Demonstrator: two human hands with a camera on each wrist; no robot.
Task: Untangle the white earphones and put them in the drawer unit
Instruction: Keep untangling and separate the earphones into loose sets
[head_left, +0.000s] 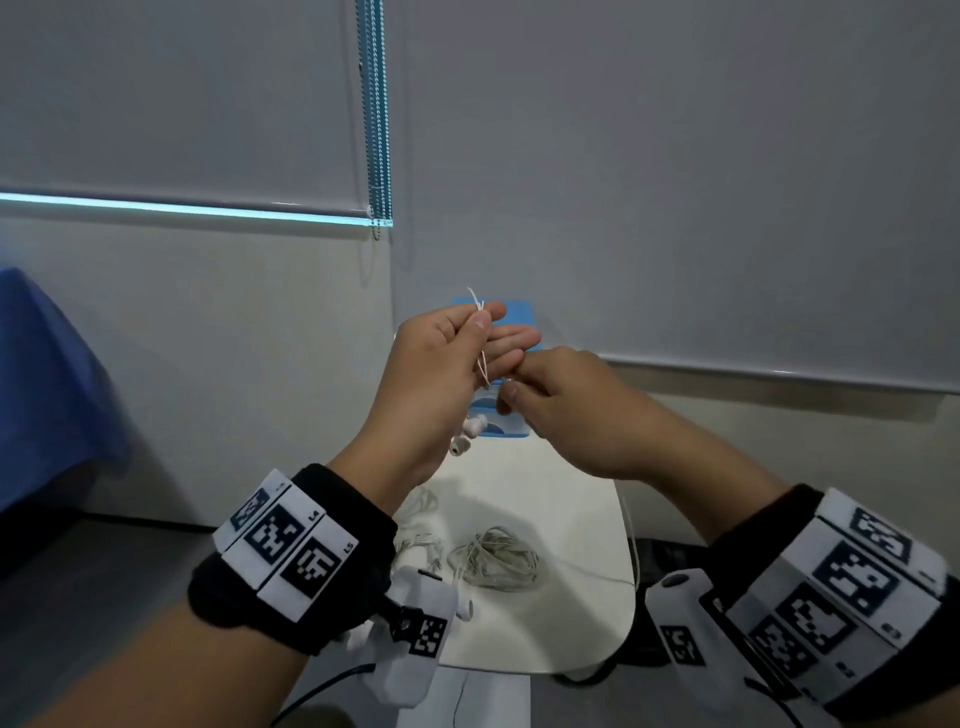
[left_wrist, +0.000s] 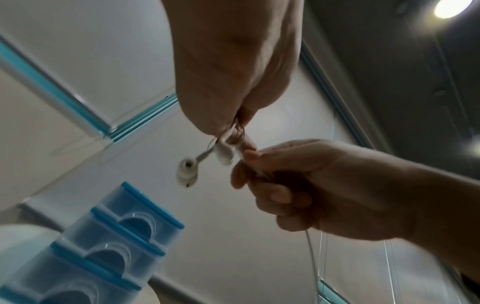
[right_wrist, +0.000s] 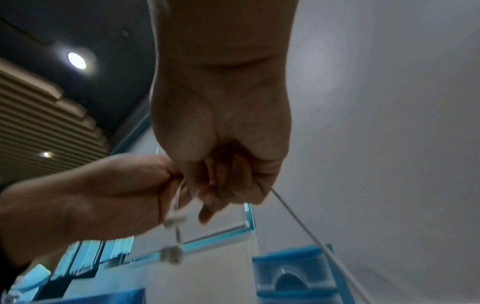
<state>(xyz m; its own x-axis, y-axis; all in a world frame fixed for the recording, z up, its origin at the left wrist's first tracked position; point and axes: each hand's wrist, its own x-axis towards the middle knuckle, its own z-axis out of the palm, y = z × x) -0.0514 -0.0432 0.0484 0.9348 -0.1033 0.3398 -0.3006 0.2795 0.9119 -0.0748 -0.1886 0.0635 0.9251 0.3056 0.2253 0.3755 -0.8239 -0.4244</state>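
I hold the white earphones (head_left: 482, 364) up in front of the blue drawer unit (head_left: 514, 315). My left hand (head_left: 484, 318) pinches their thin cord between thumb and forefinger, and a short loop sticks up above the pinch. Two earbuds (head_left: 469, 432) dangle below its palm, also seen as earbuds (left_wrist: 187, 169) in the left wrist view. My right hand (head_left: 511, 387) pinches the same cord just below and to the right. From the right hand (right_wrist: 221, 144) a cord (right_wrist: 311, 236) runs down. The drawer unit (left_wrist: 116, 236) shows several closed translucent drawers.
A white rounded table (head_left: 561, 639) stands below my hands. On it lie a coiled pale cable bundle (head_left: 493, 564) and a second tangle of thin white wires (head_left: 418, 543). A bead-chain blind cord (head_left: 378, 130) hangs on the wall behind. Blue cloth (head_left: 47, 389) lies at the left.
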